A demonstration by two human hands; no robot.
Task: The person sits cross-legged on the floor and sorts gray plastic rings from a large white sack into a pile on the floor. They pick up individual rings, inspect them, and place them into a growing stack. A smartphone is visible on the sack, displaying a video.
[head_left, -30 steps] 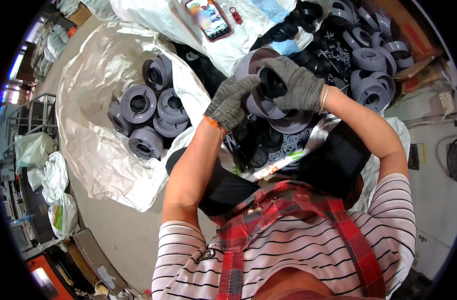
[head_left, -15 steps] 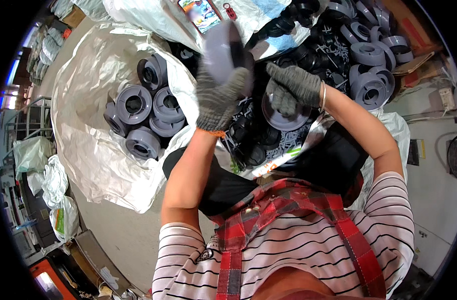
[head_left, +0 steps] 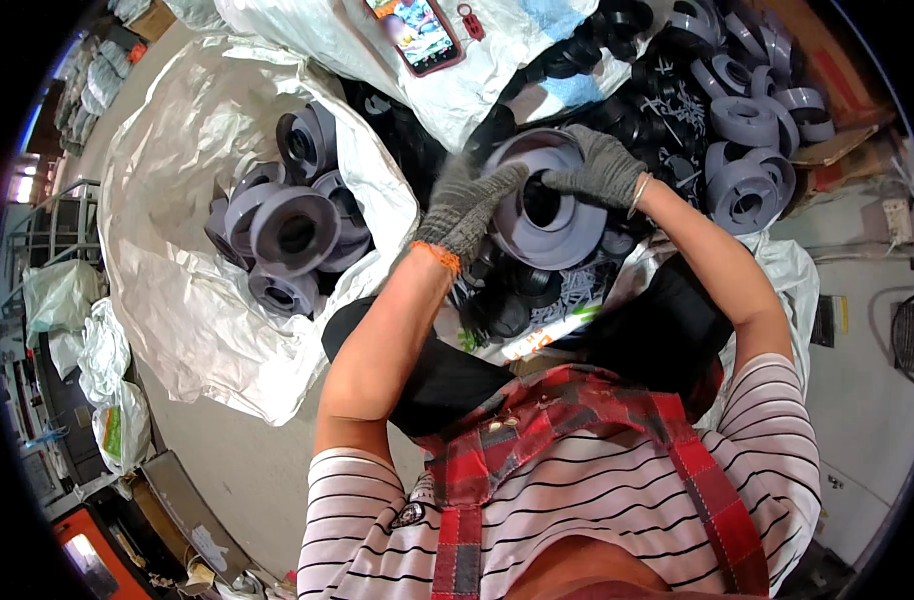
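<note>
Both my hands wear grey knit gloves and hold one grey plastic flange ring (head_left: 545,215) over a heap of black rings (head_left: 537,295). My left hand (head_left: 464,206) grips the ring's left rim. My right hand (head_left: 599,168) rests on its upper right edge, fingers at the centre hole. To the left, a white plastic sack (head_left: 177,280) holds several finished grey flange rings (head_left: 295,230). More grey rings (head_left: 747,150) lie piled at the upper right.
A smartphone (head_left: 422,32) with a lit screen and a red tag lie on a white bag at the top. Cardboard (head_left: 827,150) borders the right pile. Bags and a metal rack stand at the far left. A power strip (head_left: 895,218) sits at right.
A second ago both hands held a ring together. My left hand then swung out toward the sack with a ring, and has come back empty to a new ring held by my right hand.
</note>
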